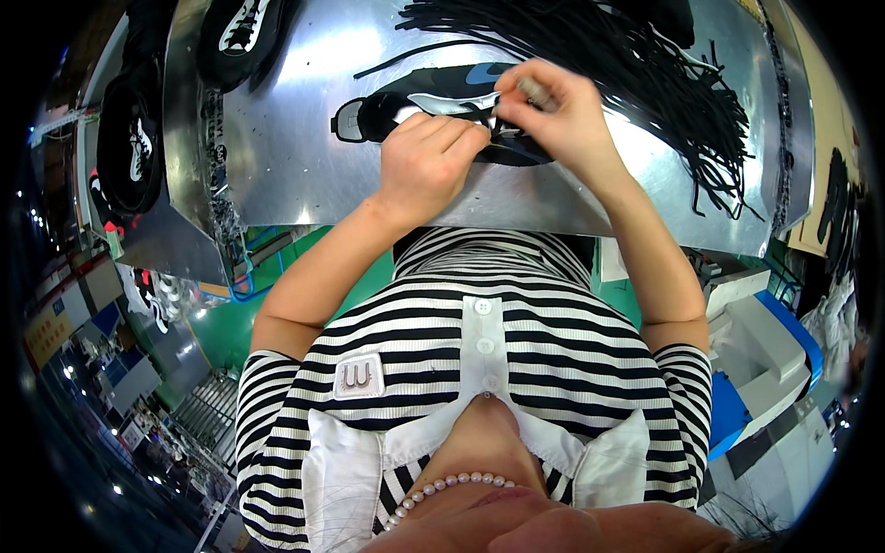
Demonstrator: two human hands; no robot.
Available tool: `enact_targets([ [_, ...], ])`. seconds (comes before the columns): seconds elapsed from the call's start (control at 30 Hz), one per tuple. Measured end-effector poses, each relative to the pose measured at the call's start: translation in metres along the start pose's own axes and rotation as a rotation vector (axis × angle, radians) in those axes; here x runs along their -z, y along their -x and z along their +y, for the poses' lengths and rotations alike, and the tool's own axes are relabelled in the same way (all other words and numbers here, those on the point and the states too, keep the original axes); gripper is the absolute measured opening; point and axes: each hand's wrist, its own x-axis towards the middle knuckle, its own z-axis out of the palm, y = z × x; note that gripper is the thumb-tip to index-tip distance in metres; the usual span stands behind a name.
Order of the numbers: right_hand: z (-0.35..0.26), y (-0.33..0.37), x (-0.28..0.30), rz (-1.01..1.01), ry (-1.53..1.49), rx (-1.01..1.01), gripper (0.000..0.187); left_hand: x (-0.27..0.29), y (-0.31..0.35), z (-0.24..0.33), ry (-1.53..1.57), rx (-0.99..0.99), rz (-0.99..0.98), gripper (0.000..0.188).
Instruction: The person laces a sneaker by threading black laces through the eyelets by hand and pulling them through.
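Black shoe (pixel 438 81) lies near the worktop's (pixel 286 166) front edge, seemingly for reach, left hand (pixel 429 158) and right hand (pixel 560 115) pinched narrow, contents unclear.

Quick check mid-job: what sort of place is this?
Probably a footwear workshop or factory floor: a black shoe lies under both hands on a metal worktable, near a heap of black laces, with more dark shoes at the left.

Shoe (pixel 444 85) — lay on table (pixel 304 184), under left hand (pixel 431 158) and right hand (pixel 558 112). Lace bundle (pixel 659 106) — lay right of and beyond right hand. Further shoes (pixel 243 29) lay left of left hand.
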Motion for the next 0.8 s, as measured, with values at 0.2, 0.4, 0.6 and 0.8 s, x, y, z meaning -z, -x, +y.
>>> enact_targets([
  [0.2, -0.062, -0.02, 0.067, 0.414, -0.457, 0.263, 0.025, 0.003, -0.005, -0.003, 0.016, -0.007, -0.064, 0.015],
  [0.4, -0.026, -0.019, 0.048, 0.425, -0.739, 0.121, 0.027, 0.0, -0.006, -0.008, 0.031, -0.02, -0.088, 0.015],
  [0.6, -0.048, -0.032, 0.091, 0.591, -0.726, 0.409, 0.034, 0.0, -0.009, -0.006, 0.077, -0.034, -0.136, 0.014],
  [0.8, -0.049, -0.008, 0.154, 0.302, -0.647, 0.518, 0.02, 0.007, -0.01, -0.007, 0.15, 0.04, -0.237, 0.014],
])
